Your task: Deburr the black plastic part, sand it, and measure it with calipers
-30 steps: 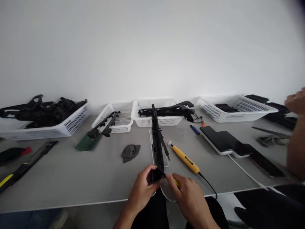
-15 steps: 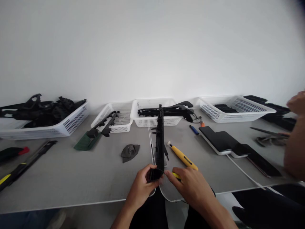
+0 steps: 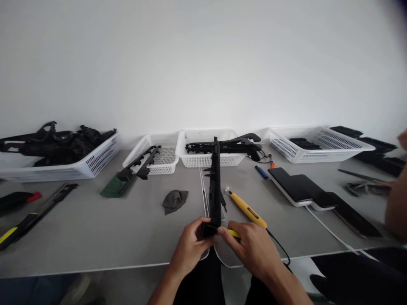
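Note:
A long black plastic part (image 3: 215, 186) runs away from me across the grey table (image 3: 95, 228), its far end raised toward the middle basket. My left hand (image 3: 190, 248) is closed round the part's near end. My right hand (image 3: 251, 250) pinches a small yellow-handled tool (image 3: 234, 233) against that same end. A yellow-handled tool with a black cord (image 3: 246, 209) lies just right of the part, and a thin white strip (image 3: 204, 192) lies under it.
White baskets line the back: one with black parts far left (image 3: 95, 163), two in the middle (image 3: 165, 163), one at right (image 3: 318, 148). A grey rag (image 3: 174, 200), green pad (image 3: 111, 187), blue lighter (image 3: 261, 171), tablet on a white base (image 3: 295, 188). Another person's arm (image 3: 396, 207) at right.
The black part's far end swung from left to right and rose. My right hand has closed in on the near end. The other person's hand moved out to the right.

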Demonstrator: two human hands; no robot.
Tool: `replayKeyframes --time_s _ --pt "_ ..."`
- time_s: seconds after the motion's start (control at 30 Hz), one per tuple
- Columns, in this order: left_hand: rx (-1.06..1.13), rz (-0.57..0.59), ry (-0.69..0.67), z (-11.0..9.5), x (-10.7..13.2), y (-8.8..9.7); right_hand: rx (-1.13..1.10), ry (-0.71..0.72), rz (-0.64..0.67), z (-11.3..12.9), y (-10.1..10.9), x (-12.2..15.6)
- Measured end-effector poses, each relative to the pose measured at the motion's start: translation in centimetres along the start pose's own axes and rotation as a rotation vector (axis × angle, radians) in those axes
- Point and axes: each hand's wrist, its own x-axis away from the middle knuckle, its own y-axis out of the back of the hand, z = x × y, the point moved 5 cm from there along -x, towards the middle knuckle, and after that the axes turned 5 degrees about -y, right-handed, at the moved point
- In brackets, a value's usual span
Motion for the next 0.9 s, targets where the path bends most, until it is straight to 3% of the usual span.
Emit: replayKeyframes --time_s 0.2,0.9 --pt "0.069 0.064 0.028 -0.2 0.2 -0.4 -0.039 0.064 0.025 0.4 -0.9 0.6" --pt "0.013 0.038 0.000 -0.2 0.2 0.0 -0.116 -0.044 -0.005 -1.5 -1.6 0.6"
